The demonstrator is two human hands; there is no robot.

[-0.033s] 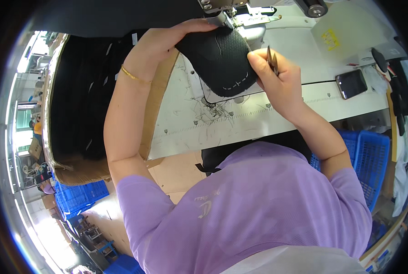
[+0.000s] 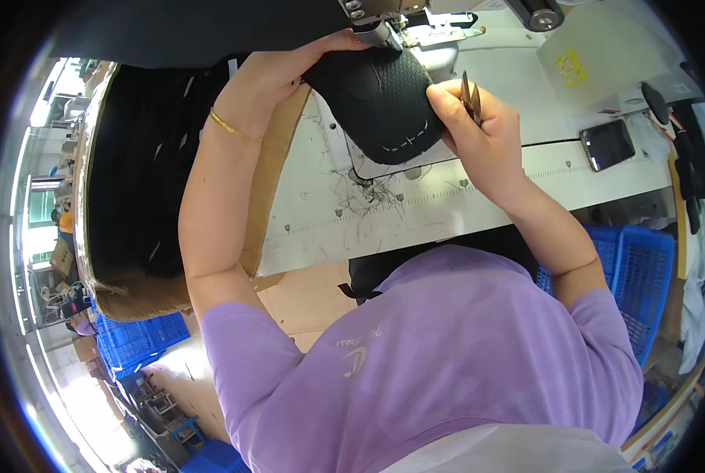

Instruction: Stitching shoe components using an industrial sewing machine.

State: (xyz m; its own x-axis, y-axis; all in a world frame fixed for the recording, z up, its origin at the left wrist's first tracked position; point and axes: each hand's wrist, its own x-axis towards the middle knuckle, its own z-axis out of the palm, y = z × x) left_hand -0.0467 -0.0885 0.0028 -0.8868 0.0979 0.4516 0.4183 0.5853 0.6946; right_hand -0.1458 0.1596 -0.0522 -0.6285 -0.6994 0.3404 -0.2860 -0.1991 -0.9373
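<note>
Currently, I'm watching a black panel (image 2: 380,110) at the sewing head (image 2: 380,11).
Head view: panel directly below sewing head; left hand (image 2: 285,72) left of it, fingers partly hidden, grip unclear; right hand (image 2: 483,142), lower right of it, pinches panel edge, also holding dark snips (image 2: 471,102). Best practice, I'd judge: fabric flat, gentle guiding, blades off cloth.

At upper centre, the black piece (image 2: 380,102) is showing a matt, textured, cloth-like face; the metal machine foot (image 2: 380,35) above is gleaming. At right, the phone (image 2: 607,146) is looking glossy, the crate (image 2: 643,276) plastic. At lower centre, the purple shirt (image 2: 471,339) is looking like matt cloth.
</note>
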